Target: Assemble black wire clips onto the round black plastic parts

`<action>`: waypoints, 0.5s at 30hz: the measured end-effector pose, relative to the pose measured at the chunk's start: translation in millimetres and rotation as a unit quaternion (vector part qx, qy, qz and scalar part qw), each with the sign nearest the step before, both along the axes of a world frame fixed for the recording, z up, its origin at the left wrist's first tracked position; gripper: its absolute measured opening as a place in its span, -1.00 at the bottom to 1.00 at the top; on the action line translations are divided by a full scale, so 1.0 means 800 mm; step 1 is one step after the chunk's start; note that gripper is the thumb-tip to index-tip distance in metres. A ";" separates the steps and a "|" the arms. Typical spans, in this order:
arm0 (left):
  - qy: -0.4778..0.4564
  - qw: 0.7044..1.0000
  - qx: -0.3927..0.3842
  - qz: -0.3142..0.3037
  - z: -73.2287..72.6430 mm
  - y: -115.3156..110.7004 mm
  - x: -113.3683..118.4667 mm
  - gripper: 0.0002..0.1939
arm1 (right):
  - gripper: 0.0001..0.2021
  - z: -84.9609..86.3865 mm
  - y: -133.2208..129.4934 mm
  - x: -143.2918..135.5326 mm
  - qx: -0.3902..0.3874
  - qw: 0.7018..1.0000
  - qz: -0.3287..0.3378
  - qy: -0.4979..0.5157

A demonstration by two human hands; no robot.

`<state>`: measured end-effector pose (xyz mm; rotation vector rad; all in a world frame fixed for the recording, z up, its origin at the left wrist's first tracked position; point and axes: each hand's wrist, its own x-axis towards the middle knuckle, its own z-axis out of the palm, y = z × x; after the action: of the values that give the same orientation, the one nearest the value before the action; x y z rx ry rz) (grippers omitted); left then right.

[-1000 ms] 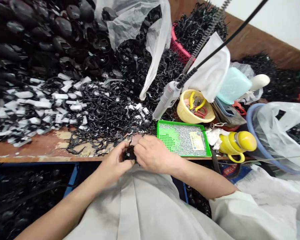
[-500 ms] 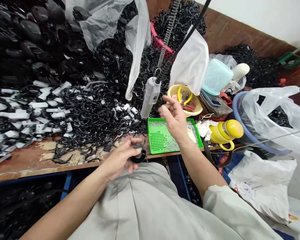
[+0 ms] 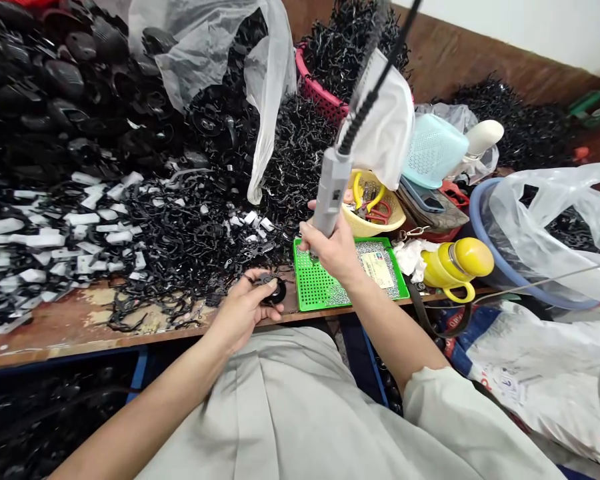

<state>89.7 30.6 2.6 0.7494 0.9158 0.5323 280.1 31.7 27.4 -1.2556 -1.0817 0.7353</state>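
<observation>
My right hand (image 3: pixel 333 243) is wrapped round a grey electric screwdriver (image 3: pixel 331 187), which hangs from a spring and a black cable. The tool's tip points down over the left part of a green perforated tray (image 3: pixel 306 306) that holds many small silvery screws (image 3: pixel 337 293). Near the bench's front edge my left hand (image 3: pixel 247 303) pinches a round black plastic part (image 3: pixel 275 291) between thumb and fingers. Loose black strips and small clips (image 3: pixel 180 233) lie heaped just beyond that hand.
White plastic pieces (image 3: pixel 40 239) and large black shells (image 3: pixel 63 77) pile up on the left. A yellow basket of pliers (image 3: pixel 397 223), a yellow flask (image 3: pixel 460 263) and a blue tub (image 3: pixel 477 200) stand on the right. Behind is a pink basket (image 3: pixel 320 97).
My right hand has closed round the hanging screwdriver, which has swung right and now tilts. My left hand has moved slightly up with the round black part, closer over the bench edge.
</observation>
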 end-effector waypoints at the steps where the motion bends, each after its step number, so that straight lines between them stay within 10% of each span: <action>1: -0.002 1.000 -0.001 -0.006 -0.001 -0.003 0.006 -0.66 | -0.55 -0.008 -0.001 0.001 -0.015 1.000 -0.013 0.018; 15: 0.039 0.993 0.087 0.075 -0.028 -0.019 0.034 -0.56 | -0.62 -0.037 0.002 -0.001 -0.033 0.996 -0.072 0.037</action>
<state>116.8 15.2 -19.6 0.8678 1.0128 0.7272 279.3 33.0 -2.1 -1.3378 -0.9029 0.7075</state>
